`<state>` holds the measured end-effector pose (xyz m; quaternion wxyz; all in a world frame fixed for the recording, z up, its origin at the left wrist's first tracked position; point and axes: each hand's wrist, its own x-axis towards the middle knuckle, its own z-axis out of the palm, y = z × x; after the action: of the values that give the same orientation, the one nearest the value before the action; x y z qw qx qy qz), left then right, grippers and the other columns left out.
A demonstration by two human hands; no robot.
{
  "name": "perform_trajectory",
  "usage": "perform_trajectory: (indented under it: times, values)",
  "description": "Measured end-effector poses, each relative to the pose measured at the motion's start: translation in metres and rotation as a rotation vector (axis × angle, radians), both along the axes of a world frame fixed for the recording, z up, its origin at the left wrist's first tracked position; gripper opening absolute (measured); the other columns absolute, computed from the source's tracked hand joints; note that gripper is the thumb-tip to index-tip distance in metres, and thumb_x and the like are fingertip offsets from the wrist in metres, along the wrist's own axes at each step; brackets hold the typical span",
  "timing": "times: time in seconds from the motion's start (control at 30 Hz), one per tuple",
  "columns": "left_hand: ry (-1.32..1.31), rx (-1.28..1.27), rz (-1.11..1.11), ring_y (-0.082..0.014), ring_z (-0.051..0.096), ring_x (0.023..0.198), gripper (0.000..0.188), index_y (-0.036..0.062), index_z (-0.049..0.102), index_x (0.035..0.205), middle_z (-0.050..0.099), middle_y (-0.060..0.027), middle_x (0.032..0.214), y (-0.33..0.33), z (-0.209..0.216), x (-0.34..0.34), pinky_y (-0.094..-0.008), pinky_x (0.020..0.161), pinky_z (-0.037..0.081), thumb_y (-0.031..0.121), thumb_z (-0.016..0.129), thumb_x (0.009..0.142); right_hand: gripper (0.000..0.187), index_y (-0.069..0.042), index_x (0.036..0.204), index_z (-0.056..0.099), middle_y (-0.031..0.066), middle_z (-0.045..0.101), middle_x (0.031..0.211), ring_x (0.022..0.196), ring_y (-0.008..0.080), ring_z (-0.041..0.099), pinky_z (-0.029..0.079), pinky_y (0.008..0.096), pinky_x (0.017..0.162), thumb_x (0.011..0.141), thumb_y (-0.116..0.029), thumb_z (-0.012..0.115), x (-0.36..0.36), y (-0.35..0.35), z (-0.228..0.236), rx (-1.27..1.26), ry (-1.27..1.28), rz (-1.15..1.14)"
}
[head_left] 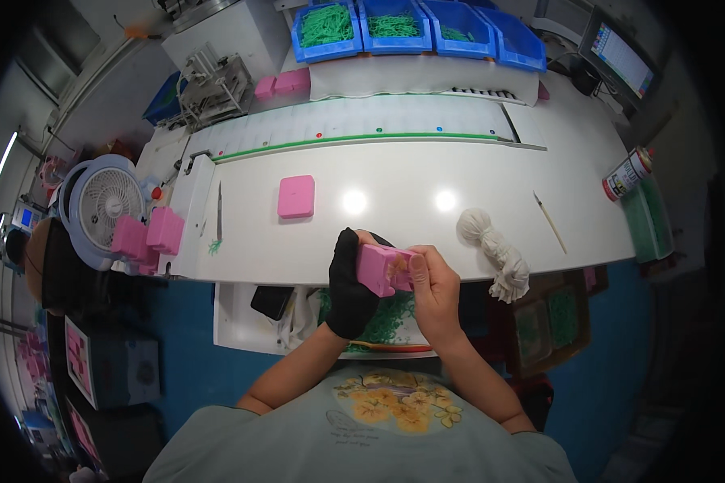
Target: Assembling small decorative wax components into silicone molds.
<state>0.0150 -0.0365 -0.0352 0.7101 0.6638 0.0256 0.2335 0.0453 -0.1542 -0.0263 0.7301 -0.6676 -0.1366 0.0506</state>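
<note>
Over the front edge of the table (427, 249), both hands hold one pink rubber mould (374, 270). My left hand (351, 286), in a black glove, wraps its fingers round the left side of the mould. My bare right hand (435, 294) pinches its right part between thumb and fingers. The mould looks parted on the side toward me; what lies inside is too small to tell. A second, square pink mould (296, 197) lies flat on the table, farther off and to the left.
Beneath my hands, an open drawer (242, 338) contains green bits (387, 322). Tweezers (220, 211) lie left, a bundled white cloth (495, 253) and a thin brush-like tool (550, 221) right. A fan (109, 205), spray can (628, 173) and blue bins (463, 47) surround the table.
</note>
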Motion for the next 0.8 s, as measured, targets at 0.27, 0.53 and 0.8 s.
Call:
perform_trajectory:
  times: [0.27, 0.53, 0.8]
  values:
    - [0.015, -0.177, -0.003, -0.0083, 0.052, 0.071, 0.01, 0.009, 0.046, 0.102, 0.051, -0.0017, 0.085, 0.004, -0.013, -0.002, -0.0212, 0.063, 0.046, 0.018, 0.042, 0.1, 0.023, 0.0, 0.093, 0.057, 0.0013, 0.057, 0.071, 0.057, 0.007, 0.051, 0.038, 0.0244, 0.05, 0.099, -0.022, 0.053, 0.006, -0.004, -0.002, 0.023, 0.078, 0.126]
    - [-0.018, -0.18, 0.077, -0.0087, 0.048, 0.074, 0.011, 0.0076, 0.044, 0.097, 0.05, -0.002, 0.087, -0.012, -0.005, 0.0, -0.0228, 0.066, 0.043, 0.009, 0.055, 0.096, 0.027, 0.001, 0.103, 0.054, 0.0084, 0.06, 0.074, 0.066, 0.0123, 0.058, 0.047, 0.0277, 0.058, 0.101, -0.025, 0.048, -0.005, 0.011, 0.004, -0.12, 0.002, -0.055]
    - [0.025, 0.048, 0.132, -0.01, 0.05, 0.085, 0.012, 0.0073, 0.045, 0.103, 0.05, -0.0026, 0.094, -0.017, -0.014, 0.005, -0.0243, 0.073, 0.045, 0.012, 0.054, 0.097, 0.028, 0.001, 0.115, 0.049, 0.0061, 0.059, 0.078, 0.061, 0.0119, 0.055, 0.047, 0.0272, 0.057, 0.099, -0.022, 0.053, 0.011, 0.014, -0.023, -0.073, -0.285, -0.164]
